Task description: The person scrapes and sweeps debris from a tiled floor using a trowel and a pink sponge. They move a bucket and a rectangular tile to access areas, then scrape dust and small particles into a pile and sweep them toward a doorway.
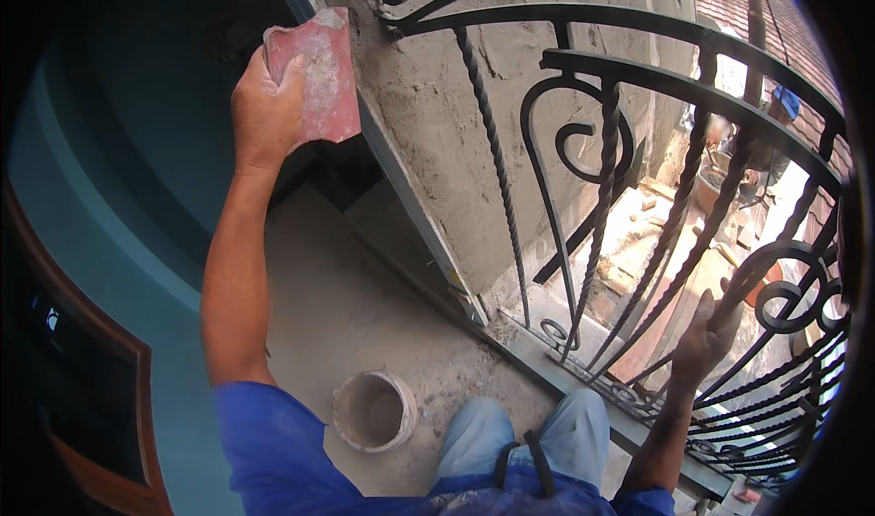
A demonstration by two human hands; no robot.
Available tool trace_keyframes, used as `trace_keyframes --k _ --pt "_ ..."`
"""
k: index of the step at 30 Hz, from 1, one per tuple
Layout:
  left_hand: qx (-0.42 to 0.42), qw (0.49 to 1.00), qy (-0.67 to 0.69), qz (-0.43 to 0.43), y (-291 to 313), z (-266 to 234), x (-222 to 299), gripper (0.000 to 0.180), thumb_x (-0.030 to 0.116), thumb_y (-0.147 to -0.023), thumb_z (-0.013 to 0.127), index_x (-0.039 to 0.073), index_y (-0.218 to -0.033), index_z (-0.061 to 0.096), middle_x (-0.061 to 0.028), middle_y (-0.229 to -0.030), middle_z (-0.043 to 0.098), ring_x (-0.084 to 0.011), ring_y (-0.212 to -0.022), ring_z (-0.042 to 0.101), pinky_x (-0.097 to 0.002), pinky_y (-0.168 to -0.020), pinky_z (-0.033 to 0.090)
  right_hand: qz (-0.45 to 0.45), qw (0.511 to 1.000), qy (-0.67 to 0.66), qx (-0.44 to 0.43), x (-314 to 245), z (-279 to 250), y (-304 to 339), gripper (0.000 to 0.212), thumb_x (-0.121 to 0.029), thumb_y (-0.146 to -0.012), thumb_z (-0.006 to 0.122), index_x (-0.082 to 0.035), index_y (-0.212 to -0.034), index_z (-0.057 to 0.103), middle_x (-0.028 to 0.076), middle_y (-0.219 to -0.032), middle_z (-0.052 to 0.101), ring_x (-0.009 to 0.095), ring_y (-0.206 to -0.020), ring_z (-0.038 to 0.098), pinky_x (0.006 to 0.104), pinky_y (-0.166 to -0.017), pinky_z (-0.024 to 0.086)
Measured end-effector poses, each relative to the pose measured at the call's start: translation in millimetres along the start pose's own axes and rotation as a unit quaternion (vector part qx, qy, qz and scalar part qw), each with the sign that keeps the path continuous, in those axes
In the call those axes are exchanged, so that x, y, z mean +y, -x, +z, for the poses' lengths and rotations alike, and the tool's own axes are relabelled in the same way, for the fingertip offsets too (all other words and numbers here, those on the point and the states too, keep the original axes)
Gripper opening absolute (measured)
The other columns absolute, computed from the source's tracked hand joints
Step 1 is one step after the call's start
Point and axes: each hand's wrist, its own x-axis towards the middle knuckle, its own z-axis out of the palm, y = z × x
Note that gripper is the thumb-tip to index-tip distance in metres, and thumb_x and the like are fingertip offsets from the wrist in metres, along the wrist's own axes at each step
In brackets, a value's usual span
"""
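My left hand (269,106) is raised at the upper left, closed around a flat red plastering float (326,83) smeared with grey mortar. The float's right edge is close to the mortar-coated wall edge (374,106); I cannot tell whether they touch. On the right, my right hand (706,338) is closed on a bar of the black wrought-iron railing (606,142), its fingers partly hidden. A mortar-stained bucket (374,411) stands on the floor below my left arm, beside my knees.
A rough plastered wall (447,151) rises behind the railing. A straight strip (410,197) runs down its edge. Teal wall (164,352) and a brown-framed dark panel (91,379) lie left. Beyond the railing, a person (775,124) is among rubble and a bucket (708,188).
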Motion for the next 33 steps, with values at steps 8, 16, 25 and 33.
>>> trace_keyframes --k 8,16,25,33 --pt "-0.102 0.993 -0.063 -0.008 59.2 22.2 -18.6 0.034 0.018 -0.092 0.064 -0.001 -0.121 0.063 -0.0276 -0.102 0.07 -0.0463 -0.099 0.066 -0.0448 -0.084 0.054 -0.045 0.998 0.046 0.005 0.8 0.1 -1.2 0.036 -0.004 -0.101 0.057 0.003 -0.136 0.053 0.015 -0.129 0.063 0.022 -0.122 0.059 0.0354 -0.106 0.043" --pt "-0.214 0.969 -0.112 -0.046 130.3 49.2 -16.4 0.029 0.018 -0.092 0.066 -0.001 -0.113 0.063 -0.0305 -0.091 0.067 -0.0503 -0.092 0.064 -0.0506 -0.076 0.052 -0.011 1.0 -0.028 0.008 -9.1 1.6 -1.0 0.03 -0.005 -0.101 0.058 0.003 -0.13 0.055 0.01 -0.113 0.061 0.017 -0.103 0.058 0.0308 -0.093 0.044" --pt "0.067 0.993 -0.058 0.082 -46.0 -4.2 -13.5 0.033 0.021 -0.09 0.067 0.001 -0.117 0.067 -0.0225 -0.103 0.074 -0.0401 -0.1 0.071 -0.042 -0.087 0.054 -0.024 0.999 -0.003 0.023 -9.0 3.6 -1.4 0.026 -0.006 -0.1 0.059 0.002 -0.125 0.057 0.009 -0.104 0.059 0.019 -0.096 0.058 0.0321 -0.089 0.046" --pt "0.128 0.978 -0.144 0.075 -129.4 -11.9 -3.1 0.038 0.028 -0.087 0.068 0.002 -0.115 0.068 -0.0229 -0.105 0.073 -0.0419 -0.101 0.07 -0.0448 -0.088 0.055 0.015 0.999 0.021 -0.031 -6.2 -3.4 -1.7 0.04 -0.006 -0.104 0.053 0.002 -0.143 0.049 0.017 -0.139 0.058 0.025 -0.132 0.054 0.039 -0.111 0.039"
